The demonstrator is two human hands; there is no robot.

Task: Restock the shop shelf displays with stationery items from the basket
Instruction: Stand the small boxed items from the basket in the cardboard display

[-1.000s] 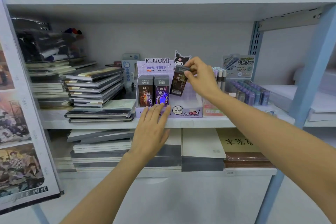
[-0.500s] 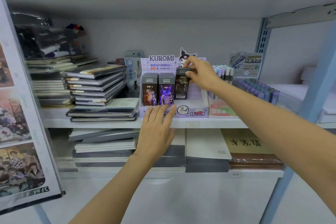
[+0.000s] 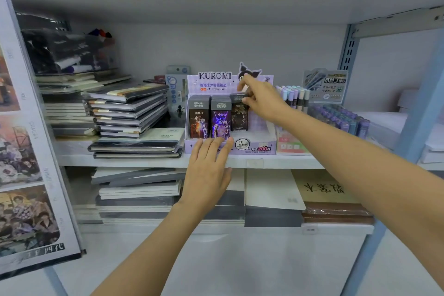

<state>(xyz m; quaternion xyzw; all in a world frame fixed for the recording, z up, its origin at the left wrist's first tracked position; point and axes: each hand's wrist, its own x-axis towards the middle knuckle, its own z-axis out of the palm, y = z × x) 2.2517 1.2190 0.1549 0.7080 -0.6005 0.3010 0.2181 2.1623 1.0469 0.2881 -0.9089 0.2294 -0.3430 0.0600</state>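
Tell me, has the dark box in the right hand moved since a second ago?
Yes. The dark box went from tilted above the Kuromi display box down into it.

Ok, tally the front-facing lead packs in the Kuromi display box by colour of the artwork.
Orange-red artwork pack: 1
Purple artwork pack: 1
Dark artwork pack, in the right hand grip: 1
Total: 3, all in the display box; packs behind them cannot be counted.
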